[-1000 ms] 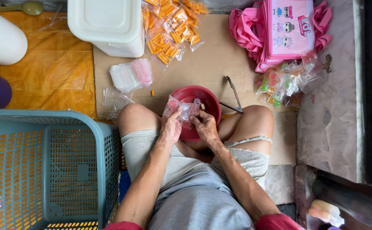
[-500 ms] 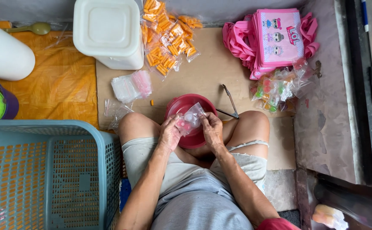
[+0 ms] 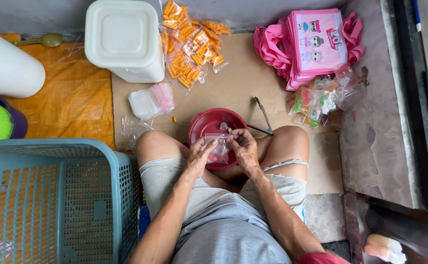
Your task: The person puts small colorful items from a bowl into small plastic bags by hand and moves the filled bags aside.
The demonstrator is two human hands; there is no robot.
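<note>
While sitting cross-legged on the floor, the person pinches a small clear plastic bag (image 3: 219,146) with both the left hand (image 3: 200,157) and right hand (image 3: 243,149), right above a red bowl (image 3: 209,124) between the knees. Metal tongs (image 3: 264,116) lie just right of it.

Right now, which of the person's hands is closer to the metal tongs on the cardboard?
Right. The right hand is just left of the metal tongs, pinching the small clear bag; the left hand holds the bag's other side, farther away.
</note>
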